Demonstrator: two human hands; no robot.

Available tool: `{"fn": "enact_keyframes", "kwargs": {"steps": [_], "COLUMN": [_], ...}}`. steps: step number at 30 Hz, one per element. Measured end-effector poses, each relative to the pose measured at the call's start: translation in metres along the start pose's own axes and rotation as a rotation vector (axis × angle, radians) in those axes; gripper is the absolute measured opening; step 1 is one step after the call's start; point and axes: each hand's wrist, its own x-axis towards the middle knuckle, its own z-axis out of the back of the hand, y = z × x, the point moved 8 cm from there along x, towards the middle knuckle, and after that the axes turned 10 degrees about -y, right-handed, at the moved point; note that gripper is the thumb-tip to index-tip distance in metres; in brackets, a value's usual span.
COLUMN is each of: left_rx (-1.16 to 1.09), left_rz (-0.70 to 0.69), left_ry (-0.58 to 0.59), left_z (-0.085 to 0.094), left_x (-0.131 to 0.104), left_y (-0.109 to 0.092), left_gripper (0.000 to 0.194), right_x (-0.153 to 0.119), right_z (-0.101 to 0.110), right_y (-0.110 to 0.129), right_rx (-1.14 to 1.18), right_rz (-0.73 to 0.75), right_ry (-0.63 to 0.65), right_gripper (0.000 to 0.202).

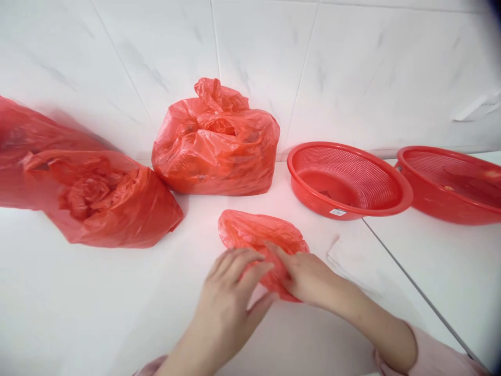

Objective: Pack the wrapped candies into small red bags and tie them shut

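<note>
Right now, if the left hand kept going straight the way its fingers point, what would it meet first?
The left hand points up and right, already touching the small flat red bag. Beyond that, probably the nearer red colander, though depth is hard to judge.

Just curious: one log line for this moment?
left hand: on small red bag | right hand: gripping it | colander beyond

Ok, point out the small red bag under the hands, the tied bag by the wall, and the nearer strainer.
small red bag (254,230): head view, its bare upper-left film.
tied bag (215,151): head view, middle of its front face.
nearer strainer (352,177): head view, its mesh inner wall.
</note>
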Motion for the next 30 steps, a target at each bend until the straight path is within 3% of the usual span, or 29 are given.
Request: {"fn": "enact_keyframes", "kwargs": {"steps": [2,3,6,10,13,16,18,22,24,26,28,30], "left_rx": [0.044,0.098,0.241,0.325,0.330,0.246,0.145,0.123,0.198,0.253,0.241,0.186], "left_rz": [-0.018,0.011,0.061,0.029,0.064,0.102,0.080,-0.020,-0.026,0.014,0.084,0.167], "left_ry": [0.225,0.300,0.465,0.621,0.677,0.654,0.567,0.166,0.039,0.026,0.061,0.091], "left_z": [-0.030,-0.041,-0.059,-0.050,-0.038,-0.034,-0.034,-0.015,-0.007,-0.008,-0.013,-0.019], "left_x": [-0.006,-0.009,-0.013,-0.012,-0.013,-0.013,-0.009,0.011,0.015,0.014,0.009,0.001], "left_y": [-0.002,0.004,0.025,0.034,0.036,0.033,0.024,0.011,0.015,0.026,0.039,0.050], "left_gripper": [0.060,0.060,0.022,0.026,0.022,0.012,0.019,0.020,0.023,0.022,0.023,0.026], "right_x": [0.001,0.002,0.007,0.015,0.017,0.015,0.010,-0.011,-0.021,-0.027,-0.029,-0.025], "right_z": [0.000,-0.001,0.004,0.026,0.045,0.045,0.041,0.052,0.068,0.094,0.121,0.136], "right_y": [-0.001,-0.003,-0.019,-0.058,-0.077,-0.078,-0.068,-0.035,-0.025,-0.031,-0.052,-0.080], "right_rx": [0.080,0.102,0.025,-0.218,-0.304,-0.306,-0.303,-0.232,-0.128,-0.063,-0.081,-0.137], "right_rz": [-0.004,-0.009,-0.046,-0.230,-0.297,-0.263,-0.193,0.014,0.110,0.126,0.039,-0.082], "right_ry": [-0.008,-0.010,-0.064,-0.147,-0.221,-0.238,-0.308,-0.632,-0.746,-0.832,-0.901,-0.869], "right_gripper": [0.076,0.072,0.058,0.072,0.076,0.077,0.073,0.035,0.020,0.021,0.028,0.033]}}
